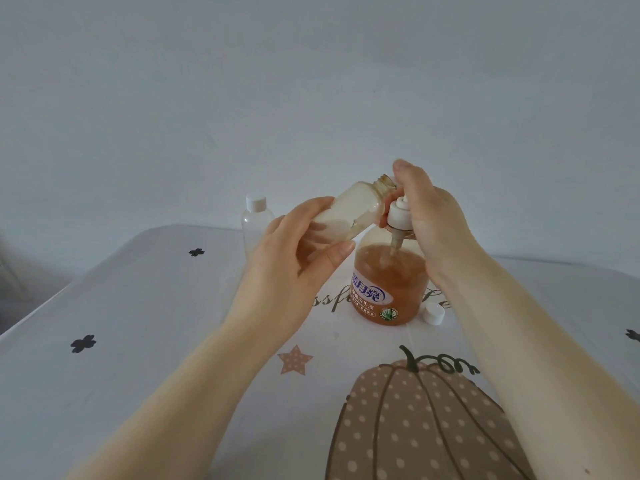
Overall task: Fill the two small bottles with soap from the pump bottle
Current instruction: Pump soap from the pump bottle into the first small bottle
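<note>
Your left hand (294,258) gripped the uncapped small bottle (349,211), tilted with its mouth at the pump bottle's (389,289) nozzle, while your right hand (426,216) curled around the pump head (400,213) above the tablecloth (138,341).

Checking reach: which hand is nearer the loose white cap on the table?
Right. The right hand is on the pump above the white cap; the left hand is farther left.

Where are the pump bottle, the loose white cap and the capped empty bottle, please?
pump bottle (388,292), head view, on its label
loose white cap (433,314), head view, its top
capped empty bottle (254,225), head view, clear body
</note>
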